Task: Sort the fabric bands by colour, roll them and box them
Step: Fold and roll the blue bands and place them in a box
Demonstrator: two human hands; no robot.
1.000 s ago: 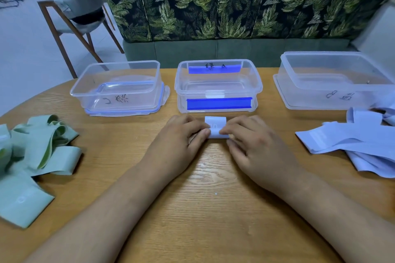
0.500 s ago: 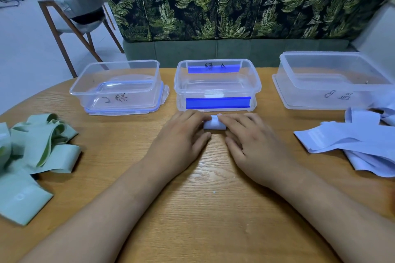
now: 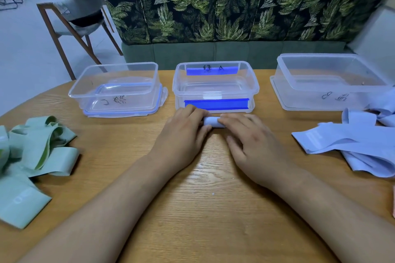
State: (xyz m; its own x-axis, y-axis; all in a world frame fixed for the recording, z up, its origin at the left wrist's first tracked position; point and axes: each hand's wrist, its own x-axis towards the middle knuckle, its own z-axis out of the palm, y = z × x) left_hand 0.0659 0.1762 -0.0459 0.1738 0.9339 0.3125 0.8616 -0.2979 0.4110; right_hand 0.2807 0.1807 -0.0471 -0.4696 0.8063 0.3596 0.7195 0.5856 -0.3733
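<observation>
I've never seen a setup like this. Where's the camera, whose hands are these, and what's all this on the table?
No machine here: a person wears a camera on the head, so this single picture looks down at their own arms. On the wooden table stand a left box, a middle box and a right box, all clear plastic, with no bands inside yet. The left hand closes round a small pale blue roll of fabric band, and the right hand lays its fingers over it. Loose green bands lie at the left, loose pale blue bands at the right.
</observation>
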